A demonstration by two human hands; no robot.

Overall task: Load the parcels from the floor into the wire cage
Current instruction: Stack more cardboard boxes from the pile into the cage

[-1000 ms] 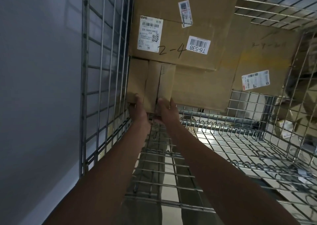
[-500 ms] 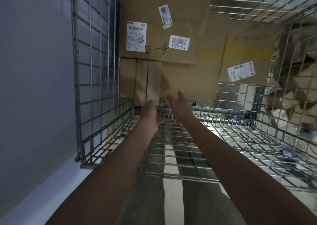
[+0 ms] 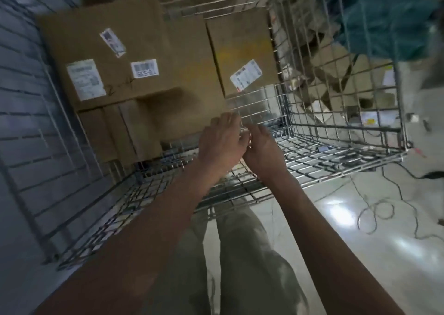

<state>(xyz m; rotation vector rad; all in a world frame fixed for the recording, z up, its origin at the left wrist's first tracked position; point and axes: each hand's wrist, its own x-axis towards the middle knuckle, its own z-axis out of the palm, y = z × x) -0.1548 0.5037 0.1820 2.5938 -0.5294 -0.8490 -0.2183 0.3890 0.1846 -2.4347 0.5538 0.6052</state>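
Note:
The wire cage (image 3: 346,132) stands in front of me with cardboard parcels stacked at its back. A large box (image 3: 115,57) with white labels lies on top at the left. Under it at the cage's left wall stands a small narrow box (image 3: 120,134). Another labelled box (image 3: 242,57) stands at the back right. My left hand (image 3: 221,144) and my right hand (image 3: 262,148) hover side by side over the cage floor, fingers apart, holding nothing, clear of the small box.
A grey wall (image 3: 21,122) runs along the cage's left side. More cardboard parcels (image 3: 336,88) lie in a heap beyond the cage's right wall. Cables (image 3: 374,211) trail over the shiny floor at the right. A teal cloth (image 3: 384,19) hangs at the top right.
Both hands have let go of the small box, which now stands in the cage's left back corner, and have drawn back to the right. My view has swung right and pulled away.

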